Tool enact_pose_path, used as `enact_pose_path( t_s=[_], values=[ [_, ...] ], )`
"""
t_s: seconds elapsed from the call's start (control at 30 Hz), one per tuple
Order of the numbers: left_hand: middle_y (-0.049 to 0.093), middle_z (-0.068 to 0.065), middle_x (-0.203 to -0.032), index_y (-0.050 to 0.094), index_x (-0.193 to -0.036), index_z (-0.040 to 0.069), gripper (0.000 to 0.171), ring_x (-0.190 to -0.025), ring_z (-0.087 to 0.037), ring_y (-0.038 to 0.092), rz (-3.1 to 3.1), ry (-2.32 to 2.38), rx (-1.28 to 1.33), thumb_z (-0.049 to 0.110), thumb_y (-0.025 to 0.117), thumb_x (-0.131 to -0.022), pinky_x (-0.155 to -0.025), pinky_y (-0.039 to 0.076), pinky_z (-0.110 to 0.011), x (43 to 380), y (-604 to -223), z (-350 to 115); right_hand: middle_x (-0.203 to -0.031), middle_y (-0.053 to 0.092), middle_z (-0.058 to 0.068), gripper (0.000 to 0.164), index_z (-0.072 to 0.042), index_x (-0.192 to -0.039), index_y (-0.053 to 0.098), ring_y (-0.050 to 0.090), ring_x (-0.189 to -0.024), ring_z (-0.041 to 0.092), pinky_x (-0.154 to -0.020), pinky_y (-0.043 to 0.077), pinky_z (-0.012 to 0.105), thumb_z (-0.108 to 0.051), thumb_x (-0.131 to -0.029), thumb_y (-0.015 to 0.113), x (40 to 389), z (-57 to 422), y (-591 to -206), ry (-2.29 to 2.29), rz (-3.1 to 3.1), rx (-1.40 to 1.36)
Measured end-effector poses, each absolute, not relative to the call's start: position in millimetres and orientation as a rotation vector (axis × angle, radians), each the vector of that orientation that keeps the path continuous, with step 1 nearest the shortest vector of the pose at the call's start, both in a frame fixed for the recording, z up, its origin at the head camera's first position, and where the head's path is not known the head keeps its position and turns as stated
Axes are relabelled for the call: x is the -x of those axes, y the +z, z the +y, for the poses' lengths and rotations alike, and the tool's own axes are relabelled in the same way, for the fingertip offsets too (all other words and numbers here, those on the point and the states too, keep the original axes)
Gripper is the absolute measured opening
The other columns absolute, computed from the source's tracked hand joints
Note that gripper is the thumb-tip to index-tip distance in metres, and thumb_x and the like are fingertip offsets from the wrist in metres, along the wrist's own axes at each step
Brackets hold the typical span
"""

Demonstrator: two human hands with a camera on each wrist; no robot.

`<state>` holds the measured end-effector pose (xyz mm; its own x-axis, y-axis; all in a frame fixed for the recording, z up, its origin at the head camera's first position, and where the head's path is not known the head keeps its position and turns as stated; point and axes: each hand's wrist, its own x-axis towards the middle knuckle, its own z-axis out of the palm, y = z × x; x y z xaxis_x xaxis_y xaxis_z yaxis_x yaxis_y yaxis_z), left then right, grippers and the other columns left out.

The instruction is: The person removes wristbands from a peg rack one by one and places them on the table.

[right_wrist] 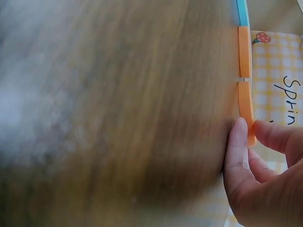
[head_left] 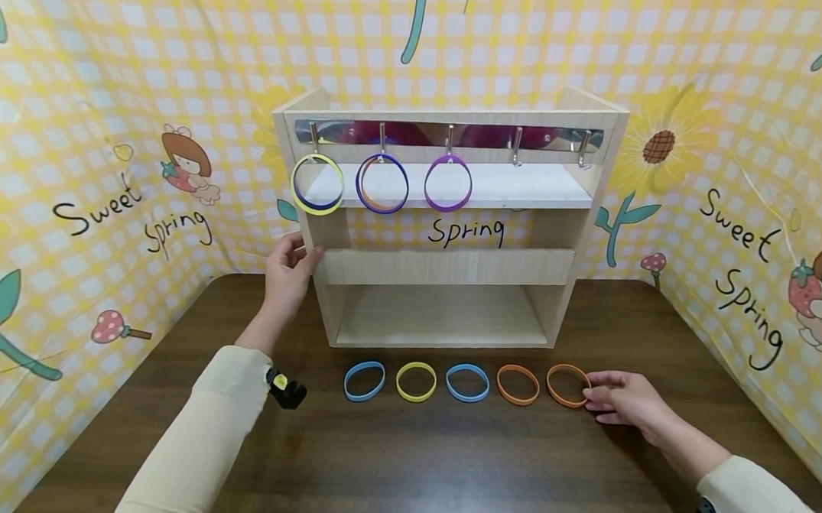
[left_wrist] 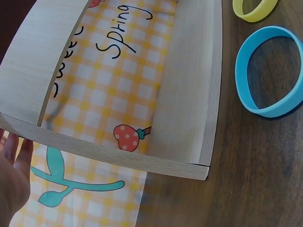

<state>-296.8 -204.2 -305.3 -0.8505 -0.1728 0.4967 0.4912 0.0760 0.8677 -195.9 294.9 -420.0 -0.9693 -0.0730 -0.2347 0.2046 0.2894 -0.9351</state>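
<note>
At the right end of a row of silicone wristbands, my right hand [head_left: 625,400] pinches an orange wristband [head_left: 548,389] by its right edge. In the right wrist view, thumb and fingers meet on either side of that orange band [right_wrist: 245,101]. My left hand [head_left: 289,270] holds the left side panel of a wooden shelf [head_left: 445,267], thumb at its front edge; the left wrist view shows only part of this hand [left_wrist: 14,182]. Left of the pinched band lie another orange wristband [head_left: 517,403], a blue one [head_left: 467,398], a yellow one [head_left: 415,399] and a second blue one [head_left: 363,398].
A metal hook strip [head_left: 416,134] runs along the shelf's top. Yellow and dark blue bands [head_left: 316,210] hang on its left hook, blue and orange bands [head_left: 407,187] on the second, a purple band [head_left: 447,207] on the middle one. Patterned cloth [head_left: 205,71] surrounds the brown table [head_left: 402,463].
</note>
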Motion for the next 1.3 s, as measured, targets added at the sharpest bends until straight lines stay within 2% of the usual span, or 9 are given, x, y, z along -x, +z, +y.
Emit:
enact_pose_path(
  t_s=[0.5, 0.73, 1.07, 1.17, 1.3],
  values=[
    [0.06, 0.001, -0.104, 0.052, -0.124, -0.013, 0.038, -0.093, -0.012, 0.06, -1.87, -1.833, 0.318, 0.003, 0.063, -0.091, -0.077, 0.048, -0.021, 298.3, -306.5, -204.8, -0.094, 0.068, 0.008, 0.048, 0.017, -0.128, 0.046, 0.067, -0.085, 0.02, -0.071, 0.056, 0.036, -0.008, -0.092, 0.064, 196.1, 294.0, -417.6, -1.723, 2.353, -0.132],
    [0.06, 0.001, -0.105, 0.058, -0.119, -0.006, 0.029, -0.093, -0.013, 0.059, -1.886, -1.817, 0.302, 0.002, 0.062, -0.092, -0.078, 0.048, -0.022, 297.2, -306.1, -203.8, -0.102, 0.068, 0.015, 0.049, 0.018, -0.13, 0.043, 0.068, -0.089, 0.023, -0.072, 0.056, 0.038, -0.008, -0.094, 0.063, 196.5, 294.9, -408.3, -1.711, 2.397, -0.107],
    [0.06, 0.002, -0.104, 0.058, -0.119, -0.006, 0.03, -0.093, -0.012, 0.06, -1.889, -1.813, 0.31, 0.003, 0.063, -0.091, -0.078, 0.049, -0.022, 296.5, -304.4, -204.0, -0.115, 0.061, 0.023, 0.054, 0.015, -0.135, 0.041, 0.066, -0.097, 0.031, -0.078, 0.055, 0.04, -0.013, -0.095, 0.063, 203.5, 279.4, -378.3, -1.759, 2.444, -0.005],
    [0.06, -0.001, -0.105, 0.06, -0.118, -0.005, 0.029, -0.092, -0.012, 0.06, -1.88, -1.806, 0.323, 0.003, 0.063, -0.091, -0.077, 0.049, -0.021, 299.2, -306.5, -205.7, -0.112, 0.063, 0.018, 0.053, 0.012, -0.135, 0.043, 0.066, -0.096, 0.027, -0.079, 0.055, 0.04, -0.017, -0.095, 0.064, 208.3, 271.9, -366.7, -1.768, 2.479, 0.041],
    [0.06, -0.019, -0.114, 0.06, -0.12, -0.004, 0.03, -0.094, -0.012, 0.06, -1.869, -1.809, 0.321, 0.004, 0.064, -0.091, -0.078, 0.049, -0.022, 310.7, -315.7, -210.0, -0.103, 0.066, 0.007, 0.05, 0.011, -0.133, 0.046, 0.067, -0.089, 0.015, -0.076, 0.055, 0.038, -0.017, -0.095, 0.064, 214.6, 259.6, -351.7, -1.817, 2.514, 0.117]
  ],
)
